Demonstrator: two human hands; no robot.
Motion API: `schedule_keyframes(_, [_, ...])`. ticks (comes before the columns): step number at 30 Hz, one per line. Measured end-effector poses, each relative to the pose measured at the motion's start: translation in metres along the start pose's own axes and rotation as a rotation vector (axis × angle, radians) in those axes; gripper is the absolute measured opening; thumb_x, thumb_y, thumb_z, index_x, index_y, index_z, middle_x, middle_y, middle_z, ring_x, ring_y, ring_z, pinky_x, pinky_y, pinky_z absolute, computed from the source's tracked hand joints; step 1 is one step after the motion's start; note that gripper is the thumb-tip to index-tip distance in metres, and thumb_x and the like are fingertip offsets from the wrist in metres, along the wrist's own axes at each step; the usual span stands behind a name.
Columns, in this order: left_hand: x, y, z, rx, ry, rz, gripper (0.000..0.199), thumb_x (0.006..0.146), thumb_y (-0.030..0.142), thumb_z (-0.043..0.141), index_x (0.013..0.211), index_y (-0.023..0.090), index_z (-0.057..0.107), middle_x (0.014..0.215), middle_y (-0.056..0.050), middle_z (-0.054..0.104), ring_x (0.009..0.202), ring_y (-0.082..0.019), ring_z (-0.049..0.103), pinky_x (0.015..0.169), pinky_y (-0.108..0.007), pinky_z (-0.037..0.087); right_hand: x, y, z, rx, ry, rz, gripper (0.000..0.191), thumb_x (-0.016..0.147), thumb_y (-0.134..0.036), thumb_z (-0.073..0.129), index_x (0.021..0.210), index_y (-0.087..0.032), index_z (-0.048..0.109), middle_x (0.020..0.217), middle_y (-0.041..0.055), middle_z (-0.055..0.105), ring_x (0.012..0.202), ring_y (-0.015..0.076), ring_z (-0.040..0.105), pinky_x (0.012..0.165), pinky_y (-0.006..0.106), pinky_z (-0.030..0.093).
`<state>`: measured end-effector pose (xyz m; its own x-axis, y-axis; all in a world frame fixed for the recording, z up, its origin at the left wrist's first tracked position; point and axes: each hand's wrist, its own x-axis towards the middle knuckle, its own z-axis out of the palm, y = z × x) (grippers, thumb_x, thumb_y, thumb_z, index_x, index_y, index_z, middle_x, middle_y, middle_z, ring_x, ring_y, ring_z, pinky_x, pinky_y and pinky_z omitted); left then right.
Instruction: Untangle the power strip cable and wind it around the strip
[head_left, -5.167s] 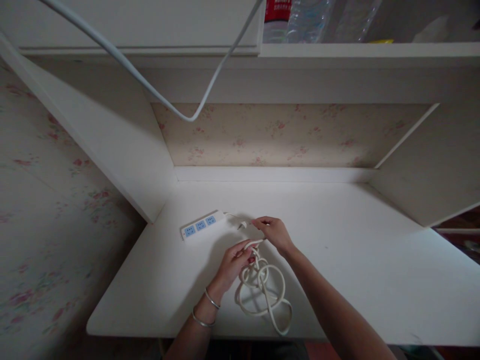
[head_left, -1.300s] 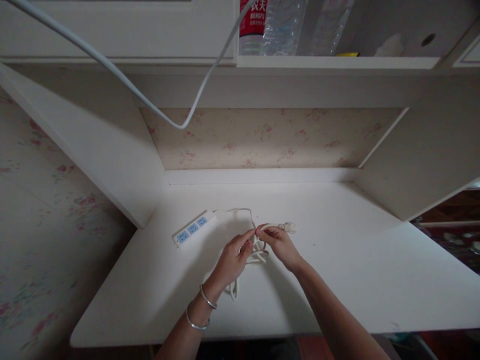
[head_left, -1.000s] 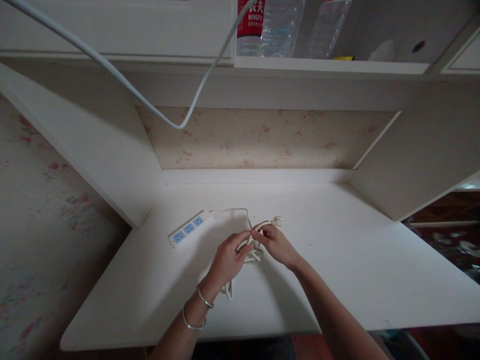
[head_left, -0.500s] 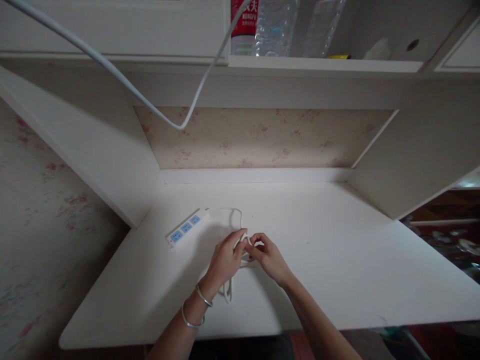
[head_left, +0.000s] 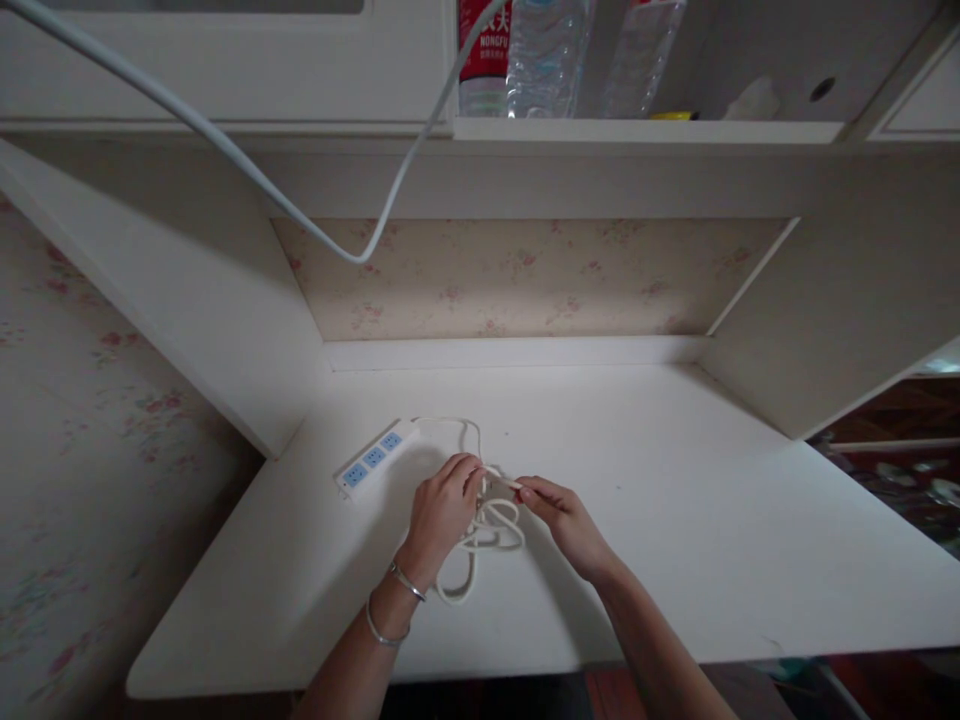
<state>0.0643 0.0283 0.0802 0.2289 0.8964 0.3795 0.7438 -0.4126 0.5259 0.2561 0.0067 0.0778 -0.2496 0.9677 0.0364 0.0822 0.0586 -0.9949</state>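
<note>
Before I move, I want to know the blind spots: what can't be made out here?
Cord inside the left hand: head view, hidden by the fingers.
Its free end: head view, lost among loops or fingers.
Bottles, tops: head view, cut off by the top edge.
Cable, ends: head view, cut off there too.
Strip, socket holes: head view, too small.
</note>
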Motion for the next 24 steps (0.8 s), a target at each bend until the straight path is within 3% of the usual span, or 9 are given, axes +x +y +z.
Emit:
schedule_keyframes(5, [0.003, -0.004, 0.001, 0.131, 0.006, -0.06, 0.019, 0.096, 0.028, 0.039, 0.096, 0.024, 0.058, 0.095, -0.003, 0.064, 0.081, -0.016, 0.062, 0.065, -0.024, 0.042, -0.009, 0.0, -0.012, -0.049, -0.052, -0.038, 0.026, 0.09, -0.041, 0.052, 0.086, -0.02, 0.066, 0.083, 0.0017, 0.057, 0.084, 0.017, 0.05, 0.078, 0.028, 0.037])
schedule_keyframes(11, [0.005, -0.011, 0.007, 0.019, 0.0, -0.091, 0.019, 0.096, 0.023, 0.034, 0.099, 0.021, 0.052, 0.096, -0.006, 0.061, 0.088, -0.019, 0.059, 0.075, -0.029, 0.044, -0.017, -0.002, -0.023, -0.067, -0.186, -0.076, 0.025, 0.091, -0.039, 0.05, 0.086, -0.02, 0.067, 0.084, 0.0021, 0.056, 0.085, 0.0169, 0.05, 0.079, 0.029, 0.036])
schedule_keyframes(15, [0.003, -0.01, 0.011, -0.172, -0.044, -0.034, 0.025, 0.097, 0.021, 0.032, 0.115, 0.02, 0.049, 0.105, -0.008, 0.062, 0.096, -0.018, 0.059, 0.082, -0.029, 0.045, -0.016, -0.005, -0.023, -0.003, -0.192, 0.033, 0.029, 0.089, -0.044, 0.053, 0.083, -0.018, 0.065, 0.078, 0.0017, 0.056, 0.08, 0.0168, 0.05, 0.076, 0.028, 0.037])
schedule_keyframes(19, [0.0, 0.0, 0.017, -0.165, -0.106, -0.068, 0.02, 0.096, 0.026, 0.036, 0.097, 0.022, 0.055, 0.082, -0.002, 0.063, 0.078, -0.017, 0.06, 0.072, -0.027, 0.045, -0.005, -0.011, -0.013, -0.07, -0.209, 0.195, 0.044, 0.088, -0.056, 0.046, 0.074, -0.017, 0.06, 0.053, -0.004, 0.042, 0.053, 0.0116, 0.039, 0.057, 0.025, 0.033])
schedule_keyframes(22, [0.0, 0.005, 0.021, -0.178, -0.091, -0.035, 0.016, 0.095, 0.027, 0.039, 0.095, 0.022, 0.055, 0.083, -0.001, 0.063, 0.079, -0.016, 0.06, 0.072, -0.026, 0.044, 0.004, -0.013, -0.007, -0.183, -0.239, 0.238, 0.05, 0.086, -0.062, 0.046, 0.064, -0.017, 0.053, 0.048, -0.0058, 0.034, 0.046, 0.0084, 0.025, 0.048, 0.024, 0.022])
schedule_keyframes(24, [0.0, 0.005, 0.021, -0.186, -0.059, -0.022, 0.017, 0.095, 0.026, 0.04, 0.1, 0.022, 0.056, 0.089, -0.003, 0.064, 0.084, -0.017, 0.06, 0.076, -0.027, 0.045, 0.006, -0.014, -0.007, -0.186, -0.269, 0.192, 0.051, 0.087, -0.061, 0.044, 0.061, -0.018, 0.05, 0.05, -0.0045, 0.038, 0.048, 0.009, 0.03, 0.048, 0.023, 0.024])
